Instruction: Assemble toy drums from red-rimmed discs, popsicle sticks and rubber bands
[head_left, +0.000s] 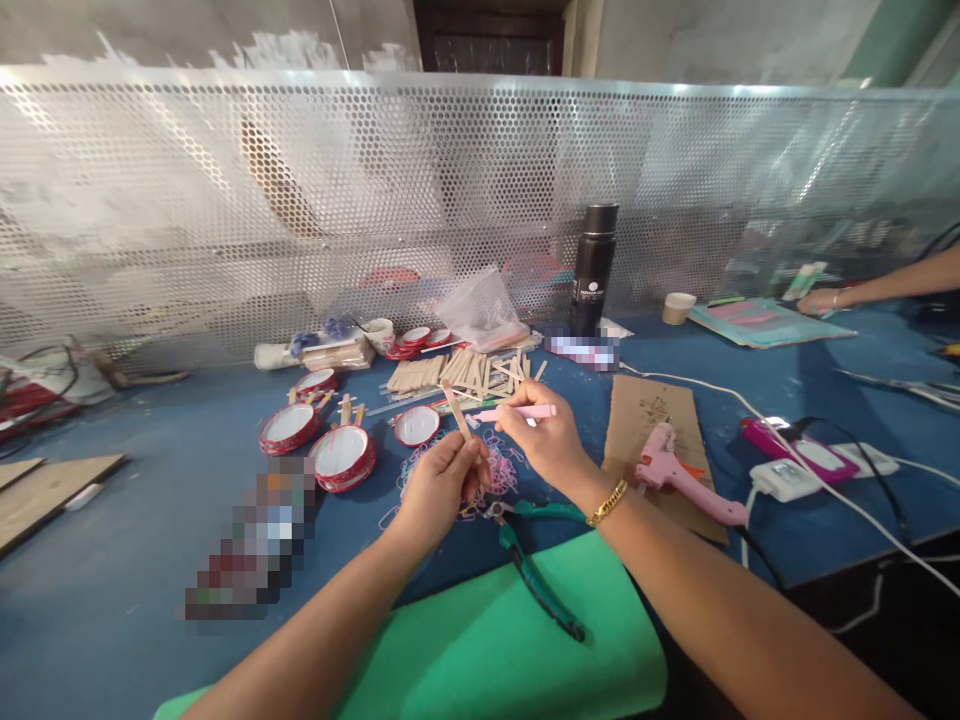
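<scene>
Pinched upright in my left hand [442,482] is a flat wooden craft stick [455,408]. My right hand [546,428] grips a pink marker [529,411], its tip close to the stick; whether they touch I cannot tell. Under both hands lies a pile of colourful paper clips [510,465], partly hidden. Pliers with teal handles [536,580] rest just below, partly on a green sheet [510,655]. Behind the hands many loose craft sticks [469,373] are heaped. Round red-rimmed pieces [341,455] with white tops sit to the left, several with sticks attached.
A pink glue gun [686,475] lies on cardboard [626,400] at the right, near a white power strip [784,480] and cables. A black bottle [595,265] stands by the perforated metal screen [480,180]. Another person's hand [821,302] is at the far right.
</scene>
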